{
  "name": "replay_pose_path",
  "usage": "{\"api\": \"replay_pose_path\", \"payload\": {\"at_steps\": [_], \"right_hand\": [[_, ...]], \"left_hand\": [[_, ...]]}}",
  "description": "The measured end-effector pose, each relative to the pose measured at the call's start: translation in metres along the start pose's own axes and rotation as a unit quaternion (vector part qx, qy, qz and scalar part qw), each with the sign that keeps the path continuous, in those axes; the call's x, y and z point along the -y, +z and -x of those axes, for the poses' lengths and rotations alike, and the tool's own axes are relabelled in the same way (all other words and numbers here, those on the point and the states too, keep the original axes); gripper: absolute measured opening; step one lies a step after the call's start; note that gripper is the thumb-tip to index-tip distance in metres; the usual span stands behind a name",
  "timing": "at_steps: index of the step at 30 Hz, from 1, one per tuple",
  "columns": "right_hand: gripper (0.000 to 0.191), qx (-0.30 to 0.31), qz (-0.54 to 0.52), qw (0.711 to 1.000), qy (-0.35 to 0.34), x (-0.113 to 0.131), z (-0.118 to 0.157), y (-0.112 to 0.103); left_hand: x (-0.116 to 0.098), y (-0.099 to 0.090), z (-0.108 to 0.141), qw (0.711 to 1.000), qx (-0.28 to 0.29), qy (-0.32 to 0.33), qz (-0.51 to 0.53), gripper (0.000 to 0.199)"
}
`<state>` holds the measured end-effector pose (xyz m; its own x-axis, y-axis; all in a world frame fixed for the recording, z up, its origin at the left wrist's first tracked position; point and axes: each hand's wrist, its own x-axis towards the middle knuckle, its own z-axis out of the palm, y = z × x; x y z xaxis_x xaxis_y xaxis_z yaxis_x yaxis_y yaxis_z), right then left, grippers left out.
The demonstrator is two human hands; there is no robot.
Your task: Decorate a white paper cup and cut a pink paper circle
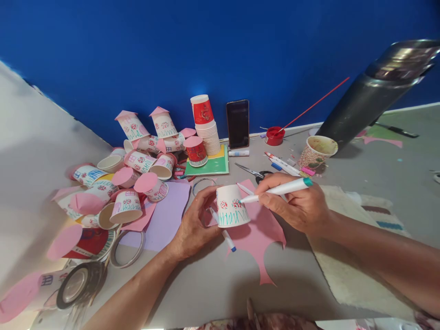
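Note:
My left hand is closed around the left side of a white paper cup, held upside down above the table. Red dotted flowers and green zigzag strokes decorate the cup's side. In my right hand is a white marker with a green end, its tip at or very near the right-hand flower. Beneath the cup lies a cut sheet of pink paper with curved notches. A blue-ended marker rests on that paper, partly hidden behind the cup and my left fingers.
Decorated cups with pink paper tops pile up at the left, near tape rolls. Behind stand stacked cups, a phone and a red pot. Scissors, a used cup, a dark flask and a cloth lie rightward.

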<state>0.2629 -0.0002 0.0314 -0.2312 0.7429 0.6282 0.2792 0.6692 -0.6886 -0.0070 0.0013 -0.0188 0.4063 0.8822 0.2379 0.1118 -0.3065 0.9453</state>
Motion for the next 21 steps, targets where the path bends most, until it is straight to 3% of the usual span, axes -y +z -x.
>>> {"api": "replay_pose_path", "payload": {"at_steps": [5,9,14,15,19,21], "right_hand": [[0.011,-0.041,-0.038,0.998,0.025,-0.005,0.002,0.001],[0.021,-0.01,-0.036,0.999,0.036,-0.014,0.002,0.007],[0.03,0.015,-0.039,0.997,0.072,-0.026,0.002,0.006],[0.037,0.03,-0.037,0.995,0.082,-0.028,0.003,0.005],[0.096,0.097,-0.047,0.991,0.082,-0.035,0.005,0.008],[0.103,0.113,-0.053,0.99,0.063,-0.038,0.007,0.013]], "left_hand": [[-0.001,-0.001,-0.002,0.999,-0.018,-0.01,0.046,0.075],[-0.007,0.0,-0.005,0.994,-0.019,-0.001,0.105,0.076],[-0.014,0.0,-0.003,0.989,-0.017,-0.034,0.144,0.081],[-0.015,0.0,-0.003,0.988,-0.019,-0.039,0.148,0.082],[-0.015,0.004,-0.002,0.985,-0.01,-0.036,0.169,0.084],[-0.015,0.007,-0.003,0.986,-0.002,-0.034,0.165,0.085]]}}
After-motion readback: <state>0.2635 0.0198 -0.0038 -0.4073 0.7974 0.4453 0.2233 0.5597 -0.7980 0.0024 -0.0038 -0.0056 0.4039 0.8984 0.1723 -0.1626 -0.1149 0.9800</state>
